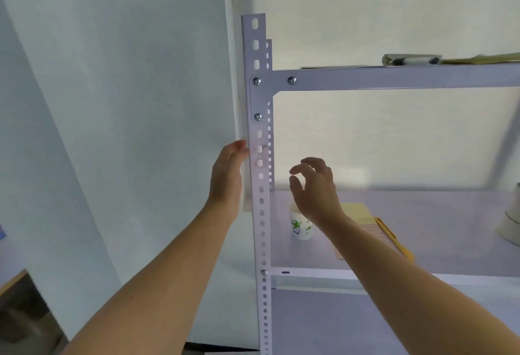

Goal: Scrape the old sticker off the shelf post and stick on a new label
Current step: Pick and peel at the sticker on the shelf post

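Holding one shelf post in left hand, right hand apart

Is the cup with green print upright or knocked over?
Upright: the cup stands on its base on the shelf, sides vertical; the right hand hides part of its rim.

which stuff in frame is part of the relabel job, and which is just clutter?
Job:
- shelf post
- pinkish sticker residue on it
- left hand at the post's edge
- right hand, empty
- pink sheet, probably labels
- yellow tool, possibly the scraper

Lying about:
- paper cup
- yellow pad
- clip on top shelf
- white object, far right
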